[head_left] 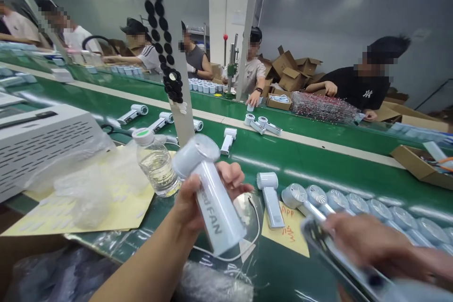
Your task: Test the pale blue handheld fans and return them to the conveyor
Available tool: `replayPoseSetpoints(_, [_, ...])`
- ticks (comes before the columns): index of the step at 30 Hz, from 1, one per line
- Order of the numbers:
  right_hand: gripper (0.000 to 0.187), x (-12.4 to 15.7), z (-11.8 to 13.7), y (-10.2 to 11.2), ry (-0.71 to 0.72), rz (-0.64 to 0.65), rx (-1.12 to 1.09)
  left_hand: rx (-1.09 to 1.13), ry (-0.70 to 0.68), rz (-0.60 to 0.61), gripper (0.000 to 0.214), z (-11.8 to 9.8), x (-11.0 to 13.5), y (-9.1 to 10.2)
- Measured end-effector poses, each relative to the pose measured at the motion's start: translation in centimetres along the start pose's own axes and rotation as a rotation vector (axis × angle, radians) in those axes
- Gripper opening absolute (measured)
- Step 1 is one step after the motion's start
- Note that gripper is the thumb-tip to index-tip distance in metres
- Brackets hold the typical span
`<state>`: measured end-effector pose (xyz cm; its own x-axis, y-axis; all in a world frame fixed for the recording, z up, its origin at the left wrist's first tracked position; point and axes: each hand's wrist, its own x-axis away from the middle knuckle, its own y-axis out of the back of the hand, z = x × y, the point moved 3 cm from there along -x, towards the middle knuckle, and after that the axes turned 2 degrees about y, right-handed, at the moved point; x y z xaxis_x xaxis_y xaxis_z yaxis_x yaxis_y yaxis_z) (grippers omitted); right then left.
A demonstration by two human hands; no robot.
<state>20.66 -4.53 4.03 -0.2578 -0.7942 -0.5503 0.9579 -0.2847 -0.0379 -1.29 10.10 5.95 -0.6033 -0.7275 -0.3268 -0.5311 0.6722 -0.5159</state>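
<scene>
My left hand (191, 198) is wrapped around the handle of a light-blue handheld fan (215, 207), tilted, with its round head up and "FAN" lettering on the handle. At the lower right, my right hand (371, 240) is smeared by motion. It grips a long thing with a dark, glossy side and a pale-blue end, which looks like another handheld fan (339, 255). Between the hands, one fan (272, 200) lies on a yellow paper (295, 240) with red handwriting. Beyond my right hand stretches a row of similar fans (338, 199).
A clear bottle (155, 163) stands left of the held fan, near a metal post (177, 56). A vented white machine (46, 146) and plastic bags (88, 198) are at left. More fans lie on the green belt (311, 146). Several co-workers sit across it, near cardboard boxes (292, 68).
</scene>
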Motion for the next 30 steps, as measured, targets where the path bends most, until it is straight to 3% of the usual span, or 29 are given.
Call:
replayPoseSetpoints(4, [0.009,-0.8,2.1,-0.2,0.094,-0.012,-0.076,-0.098,-0.075,-0.097,0.026,-0.2,0.0,0.4])
replayPoseSetpoints(9, [0.038,-2.4,1.1,-1.6,0.033,-0.032,-0.172,-0.151,-0.006,0.076,0.038,0.7,0.2,-0.2])
replayPoseSetpoints(12, [0.066,-2.8,-1.5,-2.6,-0.18,-0.123,-0.181,-0.144,0.006,0.115,0.066,1.3,0.4,-1.1])
replayPoseSetpoints(14, [0.098,-2.7,-3.3,-3.7,-0.29,-0.257,-0.048,-0.151,-0.023,0.057,0.072,2.1,0.4,-1.5])
replayPoseSetpoints(15, [0.105,-2.7,-3.9,-4.4,-0.28,-0.296,0.018,-0.154,-0.025,0.0,0.069,2.7,0.4,-1.5])
replayPoseSetpoints(16, [0.106,-2.8,-4.4,-5.4,-0.241,-0.266,0.069,-0.171,-0.022,-0.071,0.066,3.2,0.3,-1.5])
replayPoseSetpoints(18, [0.118,-3.1,-5.3,-7.8,-0.215,0.014,0.128,-0.25,-0.006,-0.204,0.072,4.2,0.1,-1.3])
replayPoseSetpoints(20, [0.144,-3.2,-5.9,-9.3,-0.286,0.222,0.203,-0.327,-0.032,-0.3,0.09,4.9,-0.2,-1.0])
replayPoseSetpoints(22, [0.159,-3.4,-5.8,-9.5,-0.369,0.296,0.26,-0.353,-0.047,-0.361,0.1,5.5,-0.6,-0.8])
replayPoseSetpoints(24, [0.154,-3.5,-5.0,-8.5,-0.389,0.29,0.307,-0.354,-0.02,-0.364,0.102,6.4,-0.8,-0.9])
replayPoseSetpoints(26, [0.138,-3.4,-3.4,-6.3,-0.325,0.259,0.362,-0.44,0.008,-0.3,0.1,7.2,-0.9,-1.2])
replayPoseSetpoints(28, [0.12,-2.7,-1.5,-2.6,-0.238,0.175,0.42,-0.697,-0.026,-0.19,0.083,7.4,-1.1,-1.4])
replayPoseSetpoints(30, [0.104,-1.2,0.7,2.9,-0.221,-0.018,0.498,-1.081,-0.074,-0.082,0.058,6.8,-1.7,-0.9])
